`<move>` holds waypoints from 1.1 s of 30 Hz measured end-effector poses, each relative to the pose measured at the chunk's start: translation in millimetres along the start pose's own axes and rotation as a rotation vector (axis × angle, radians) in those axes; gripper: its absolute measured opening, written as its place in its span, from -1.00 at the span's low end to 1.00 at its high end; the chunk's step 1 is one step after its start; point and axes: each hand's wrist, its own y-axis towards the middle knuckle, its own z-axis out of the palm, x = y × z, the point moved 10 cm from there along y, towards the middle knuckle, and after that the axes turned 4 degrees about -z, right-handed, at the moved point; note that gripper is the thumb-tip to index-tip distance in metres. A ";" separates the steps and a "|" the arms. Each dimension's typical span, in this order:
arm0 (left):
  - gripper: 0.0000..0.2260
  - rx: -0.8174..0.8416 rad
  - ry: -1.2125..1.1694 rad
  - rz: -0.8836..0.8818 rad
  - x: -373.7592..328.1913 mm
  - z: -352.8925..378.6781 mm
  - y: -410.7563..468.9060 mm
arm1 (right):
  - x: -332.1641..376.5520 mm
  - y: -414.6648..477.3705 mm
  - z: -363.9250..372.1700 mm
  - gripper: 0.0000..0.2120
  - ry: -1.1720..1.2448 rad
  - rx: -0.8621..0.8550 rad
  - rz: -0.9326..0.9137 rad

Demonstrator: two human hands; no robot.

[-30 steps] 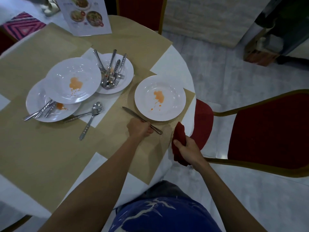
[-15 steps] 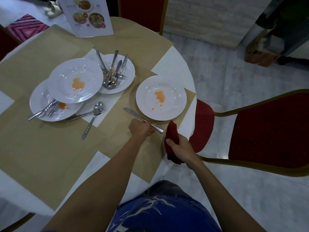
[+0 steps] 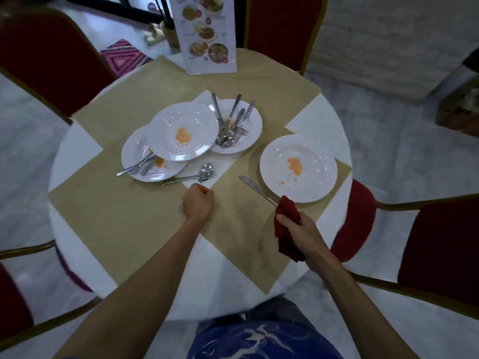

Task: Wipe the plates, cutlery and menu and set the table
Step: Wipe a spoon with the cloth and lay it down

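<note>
The menu [image 3: 207,35] at the top centre of the frame carries printed captions beside food photos. None is sharp enough to read.

Near placemat [image 3: 116,216] offers passing room; stacked plates [image 3: 168,125] block the centre.

Lost the end of the knife [image 3: 255,188] under the red cloth [image 3: 286,224] at four o'clock. Couldn't read the menu [image 3: 207,35] at twelve.
</note>
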 end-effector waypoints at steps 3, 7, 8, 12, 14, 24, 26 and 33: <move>-0.81 -0.052 0.121 0.016 13.1 -27.1 25.7 | 10.4 -10.8 23.8 -0.78 0.203 0.038 0.039; -0.78 0.045 0.269 0.003 29.6 -24.3 47.2 | 14.5 -36.5 52.6 -0.89 0.424 0.076 0.118; -0.78 0.070 0.290 0.018 30.9 -22.2 49.3 | 11.6 -42.0 58.0 -0.83 0.449 0.082 0.142; -0.79 0.175 0.277 0.028 34.1 -21.2 52.1 | 2.6 -59.3 72.9 -0.68 0.497 0.075 0.170; -0.82 0.243 0.237 0.027 33.8 -21.6 53.4 | -2.1 -65.5 79.3 -0.66 0.538 0.068 0.187; -0.71 0.655 -0.248 -0.223 50.9 -25.3 32.6 | -4.0 -72.4 123.1 -0.74 0.573 0.035 0.184; -0.70 0.696 -0.311 -0.246 52.7 -32.4 25.2 | -0.2 -71.6 133.6 -0.74 0.623 0.044 0.171; -0.81 0.687 -0.369 -0.100 50.8 -76.5 -13.2 | -3.2 -59.1 155.7 -0.71 0.739 -0.037 0.143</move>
